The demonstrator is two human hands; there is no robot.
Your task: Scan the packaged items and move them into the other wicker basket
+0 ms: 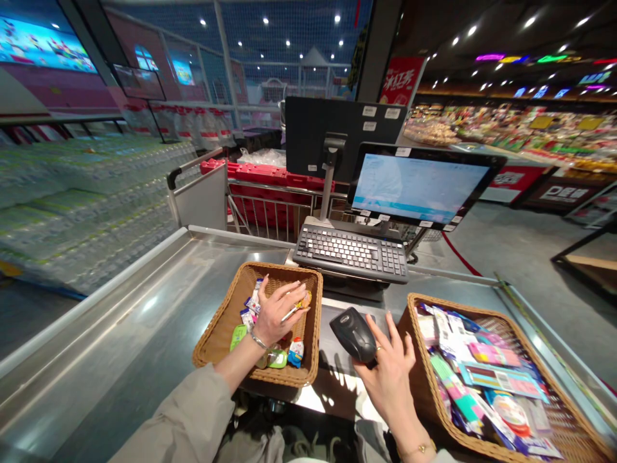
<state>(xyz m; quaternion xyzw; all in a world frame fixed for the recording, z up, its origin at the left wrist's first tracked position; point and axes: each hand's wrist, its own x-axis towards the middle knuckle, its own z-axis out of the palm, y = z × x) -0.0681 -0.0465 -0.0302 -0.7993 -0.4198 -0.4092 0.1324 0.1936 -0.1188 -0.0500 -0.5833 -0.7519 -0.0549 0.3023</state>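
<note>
My left hand is over the left wicker basket, palm down. A lollipop with a white stick and a yellow-orange wrapper is between its fingers. Beneath and around this hand lie small packaged sweets: purple-and-white packets, a green pack and a blue-and-white figure-shaped pack. Right of the basket, a black barcode scanner is in my right hand. Some of its fingers stretch past the scanner's side, and the scanner's handle is mostly hidden.
A second wicker basket, full of colourful packets, stands at the right on the metal counter. Ahead are a keyboard, a lit monitor and a dark display back. Behind them is a metal cart.
</note>
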